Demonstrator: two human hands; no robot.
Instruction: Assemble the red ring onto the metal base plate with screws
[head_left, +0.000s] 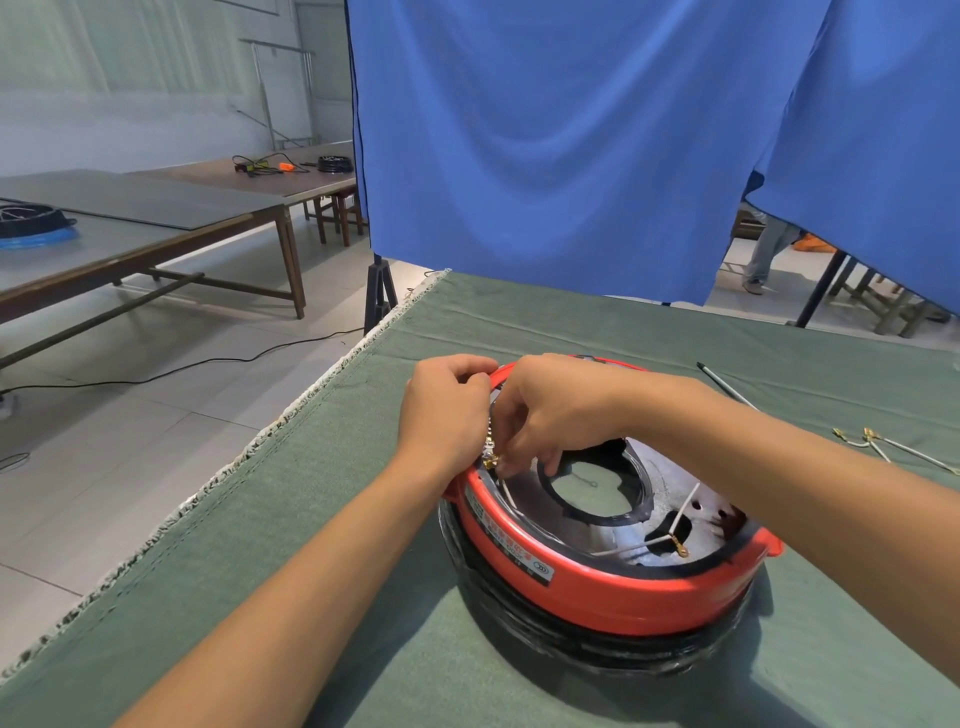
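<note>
The red ring (597, 587) sits on a black-wrapped round base (597, 654) on the green cloth. Inside it lies the grey metal base plate (670, 488) with a black-rimmed round opening (592, 493) and white wires ending in brass terminals (679, 546). My left hand (447, 410) grips the ring's far-left rim. My right hand (550, 410) reaches over the rim just beside it, fingertips pinched on a small brass terminal (489, 458) at the inner left edge. What the fingers hide underneath I cannot see.
Loose white wires with brass ends (878, 447) and a thin dark-tipped rod (727, 387) lie on the cloth at the right. The table's left edge (291, 415) drops to a tiled floor. A blue curtain (571, 156) hangs behind; other tables stand far left.
</note>
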